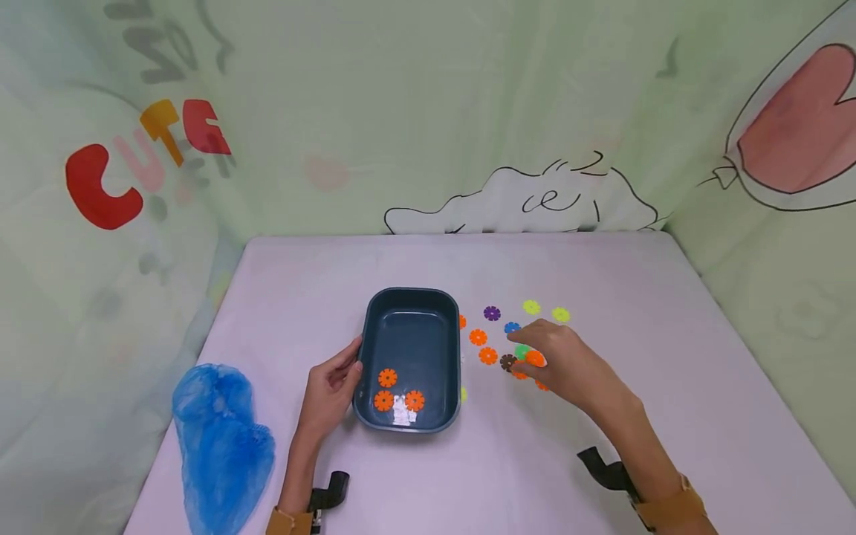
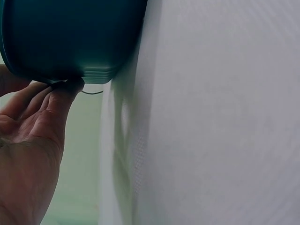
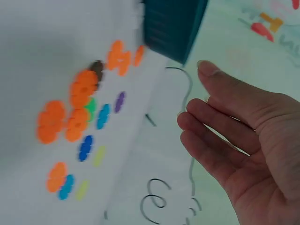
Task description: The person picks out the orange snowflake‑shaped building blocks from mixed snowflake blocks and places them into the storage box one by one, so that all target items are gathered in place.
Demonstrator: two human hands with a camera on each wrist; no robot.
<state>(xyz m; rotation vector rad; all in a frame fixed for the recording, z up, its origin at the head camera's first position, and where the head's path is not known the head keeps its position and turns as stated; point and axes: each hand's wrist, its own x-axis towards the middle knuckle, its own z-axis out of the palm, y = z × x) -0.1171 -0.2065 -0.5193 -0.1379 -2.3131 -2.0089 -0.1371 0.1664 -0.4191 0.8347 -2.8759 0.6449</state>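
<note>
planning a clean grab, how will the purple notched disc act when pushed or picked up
The purple disc lies flat, so it would probably slide rather than roll when pushed. Small and thin, it is likely light. With so little of it standing above the table, it may be fiddly to lift, though its notched rim could offer some grip.

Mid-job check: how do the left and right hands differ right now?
Hold: the left hand grips the dark blue tray, while the right hand holds nothing.
Place: the left hand is at the tray's left edge; the right hand hovers near the loose discs.
Contact: the left hand touches the tray; the right hand touches neither tray nor discs.
Shared: both are bare, each below a brown cuff.
</note>
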